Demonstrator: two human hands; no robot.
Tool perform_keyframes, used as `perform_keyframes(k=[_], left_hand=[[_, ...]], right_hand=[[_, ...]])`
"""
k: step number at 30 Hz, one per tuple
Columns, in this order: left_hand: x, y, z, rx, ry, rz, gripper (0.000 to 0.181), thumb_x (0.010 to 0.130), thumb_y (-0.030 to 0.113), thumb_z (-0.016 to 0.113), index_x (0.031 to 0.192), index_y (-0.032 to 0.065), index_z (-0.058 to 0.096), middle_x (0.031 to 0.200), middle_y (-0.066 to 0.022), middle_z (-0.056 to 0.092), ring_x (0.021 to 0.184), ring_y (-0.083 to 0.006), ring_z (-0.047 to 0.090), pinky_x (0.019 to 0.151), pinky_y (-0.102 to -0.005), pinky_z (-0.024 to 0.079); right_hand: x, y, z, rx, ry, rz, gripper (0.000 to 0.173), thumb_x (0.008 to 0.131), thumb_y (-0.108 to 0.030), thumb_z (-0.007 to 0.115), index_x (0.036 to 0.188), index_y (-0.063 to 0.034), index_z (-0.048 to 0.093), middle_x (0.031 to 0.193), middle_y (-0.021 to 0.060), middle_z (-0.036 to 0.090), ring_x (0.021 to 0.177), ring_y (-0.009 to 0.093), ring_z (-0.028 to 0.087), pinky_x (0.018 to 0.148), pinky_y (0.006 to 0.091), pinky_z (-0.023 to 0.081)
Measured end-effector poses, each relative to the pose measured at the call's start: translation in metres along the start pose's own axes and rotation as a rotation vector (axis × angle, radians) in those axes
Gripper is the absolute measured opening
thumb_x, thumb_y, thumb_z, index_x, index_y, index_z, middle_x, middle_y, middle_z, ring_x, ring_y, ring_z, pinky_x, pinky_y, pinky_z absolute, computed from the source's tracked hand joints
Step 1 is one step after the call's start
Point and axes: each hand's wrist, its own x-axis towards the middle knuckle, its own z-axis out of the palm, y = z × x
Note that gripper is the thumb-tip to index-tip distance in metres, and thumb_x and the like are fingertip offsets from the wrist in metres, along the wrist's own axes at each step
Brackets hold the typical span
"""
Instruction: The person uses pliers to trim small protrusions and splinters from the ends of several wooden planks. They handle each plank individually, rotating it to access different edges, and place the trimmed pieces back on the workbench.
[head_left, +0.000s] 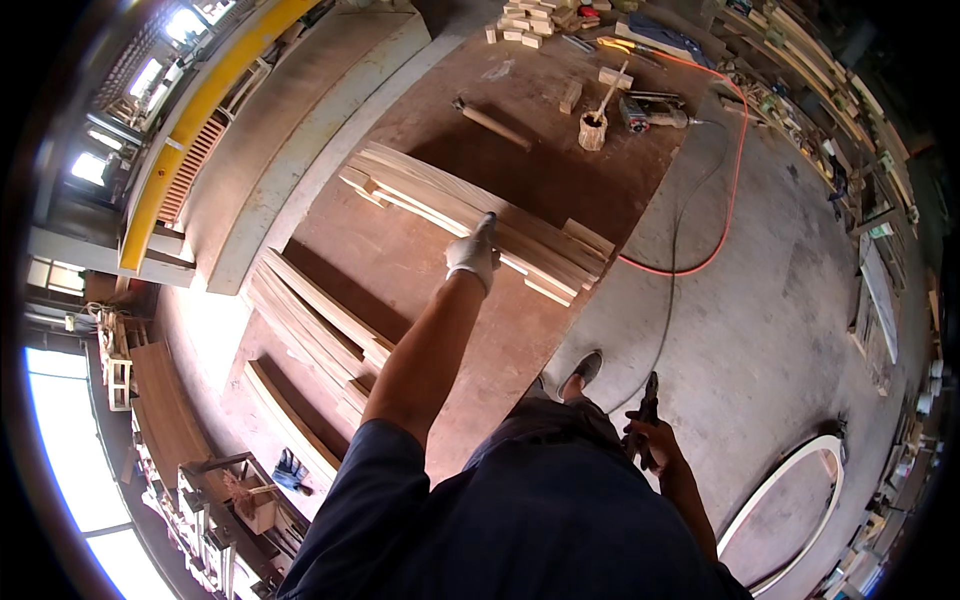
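Observation:
My left hand (472, 259), in a white glove with a dark fingertip showing, is over the near edge of a stack of pale wooden boards (420, 180) on the brown worktable (360, 240). Whether its fingers grip a board cannot be made out. Low at my right side, my right hand (654, 444) is closed around a dark hand tool that looks like pliers (651, 397). Short wooden blocks (363, 182) lie along the stack's near side. More curved wooden strips (319, 315) lie to the left, partly hidden behind my left forearm.
Beyond the stack are a hammer (491, 124), a glue pot with a stick (592, 131) and a pneumatic nailer (652, 112). An orange hose (739, 172) and a dark hose (673, 277) trail across the floor. An oval wooden frame (776, 472) is at right; a glove (289, 471) lies at left.

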Motion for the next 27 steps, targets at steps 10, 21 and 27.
perform_keyframes(k=[10,21,27], left_hand=[[-0.019,-0.015,-0.037,-0.104,-0.249,0.039,0.037,0.084,0.029,0.086,0.106,0.0036,0.071,0.088,-0.0072,0.072,0.062,-0.0189,0.063,0.054,-0.0327,0.051],[-0.019,-0.01,-0.171,-0.466,-0.556,0.164,0.043,0.096,0.015,0.073,0.136,0.0085,0.059,0.108,-0.0123,0.072,0.084,-0.0264,0.069,0.077,-0.0388,0.06],[-0.151,0.05,-0.192,-0.089,-0.909,0.201,0.095,0.086,0.04,0.081,0.152,-0.0109,0.037,0.092,-0.0216,0.072,0.083,-0.0319,0.075,0.075,-0.0438,0.063]], right_hand=[[-0.013,0.02,-0.001,0.122,0.0,-0.035,0.049,0.086,-0.009,0.075,0.13,0.0076,0.062,0.095,0.014,0.073,0.079,0.024,0.072,0.075,0.0353,0.059],[-0.023,0.004,-0.001,0.103,-0.01,-0.095,0.026,0.085,-0.009,0.077,0.105,0.0024,0.065,0.082,0.0127,0.07,0.068,0.025,0.07,0.066,0.0366,0.057],[-0.032,-0.031,0.011,-0.037,0.006,-0.19,0.037,0.089,-0.007,0.072,0.122,0.0057,0.061,0.096,0.0146,0.071,0.075,0.023,0.069,0.069,0.0385,0.058]])
